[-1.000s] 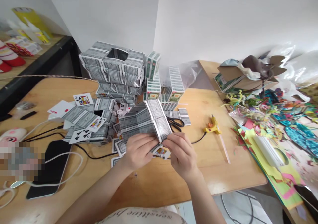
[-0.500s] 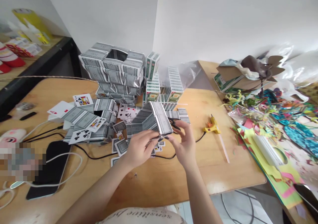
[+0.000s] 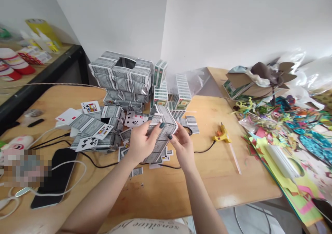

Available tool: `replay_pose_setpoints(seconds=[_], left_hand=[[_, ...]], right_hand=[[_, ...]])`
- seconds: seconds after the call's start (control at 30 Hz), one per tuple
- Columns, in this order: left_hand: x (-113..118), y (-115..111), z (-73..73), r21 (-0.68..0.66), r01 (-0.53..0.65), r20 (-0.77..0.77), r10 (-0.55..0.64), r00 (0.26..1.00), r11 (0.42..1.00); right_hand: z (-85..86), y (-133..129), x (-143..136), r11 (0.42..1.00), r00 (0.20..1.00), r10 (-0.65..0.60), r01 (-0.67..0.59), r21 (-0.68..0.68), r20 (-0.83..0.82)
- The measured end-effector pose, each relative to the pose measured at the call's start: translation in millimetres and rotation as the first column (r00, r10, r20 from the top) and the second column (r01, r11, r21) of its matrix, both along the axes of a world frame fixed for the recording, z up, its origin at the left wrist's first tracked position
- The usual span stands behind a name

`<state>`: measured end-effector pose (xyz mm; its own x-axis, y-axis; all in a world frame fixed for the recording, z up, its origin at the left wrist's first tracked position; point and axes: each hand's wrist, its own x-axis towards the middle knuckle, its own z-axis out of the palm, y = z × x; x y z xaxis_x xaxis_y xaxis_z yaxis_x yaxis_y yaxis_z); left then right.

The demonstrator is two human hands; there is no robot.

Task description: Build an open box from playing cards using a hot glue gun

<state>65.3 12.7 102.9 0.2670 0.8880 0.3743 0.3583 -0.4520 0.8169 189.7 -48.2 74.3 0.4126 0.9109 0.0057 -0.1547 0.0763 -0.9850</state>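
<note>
The left hand (image 3: 140, 144) pinches the card piece (image 3: 161, 142), thumb on top, its other fingers hidden; the right hand (image 3: 183, 147) pinches the right side, fingers partly behind it. Both forearms cross the worktop (image 3: 225, 182)'s near edge, the piece held above its middle. Pixelation masks something beside the phone (image 3: 53, 183). Past the far right corner, an open carton (image 3: 240, 81) holds a brown item (image 3: 261, 70), hard to make out.

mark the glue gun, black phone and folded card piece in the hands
Glue gun (image 3: 222, 136), head view, on its yellow body.
Black phone (image 3: 58, 181), head view, on its dark face.
Folded card piece (image 3: 161, 144), head view, on its patterned lower panel.
</note>
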Motion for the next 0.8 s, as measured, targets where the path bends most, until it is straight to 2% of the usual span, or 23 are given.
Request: replay_pose_setpoints(seconds=[0.1, 0.23, 0.33, 0.5, 0.6, 0.67, 0.8], left_hand=[[2.2, 8.8, -2.8, -0.244, 0.082, 0.175, -0.04, 0.984, 0.966], [7.0, 10.8, -12.5, -0.417, 0.182, 0.399, -0.001, 0.917, 0.891], [7.2, 7.6, -15.0, -0.508, 0.299, 0.526, 0.016, 0.85, 0.808], [3.5, 4.5, -10.2, -0.556, 0.52, 0.695, 0.019, 0.719, 0.648], [3.6, 2.2, -9.0, -0.542, 0.602, 0.752, 0.018, 0.659, 0.586], [5.2, -0.3, -9.4, -0.533, 0.623, 0.769, 0.019, 0.639, 0.572], [9.2, -5.3, -10.8, -0.509, 0.617, 0.759, -0.025, 0.651, 0.6]], right_hand=[[-5.5, -0.4, -8.5, 0.999, 0.999, 0.043, -0.044, 0.028, 0.027], [-8.7, 2.1, -18.7, 0.998, 0.998, 0.045, -0.047, 0.052, 0.035], [-8.4, 5.7, -19.9, 0.998, 1.0, 0.01, -0.012, 0.059, 0.027], [-8.8, 9.5, -21.5, 0.996, 0.999, -0.021, 0.018, 0.089, 0.032], [-9.2, 10.5, -24.2, 0.988, 0.99, -0.111, 0.101, 0.116, 0.088], [-8.9, 11.4, -25.2, 0.98, 0.976, -0.173, 0.158, 0.119, 0.132], [-8.3, 13.3, -26.0, 0.972, 0.955, -0.228, 0.212, 0.104, 0.19]])
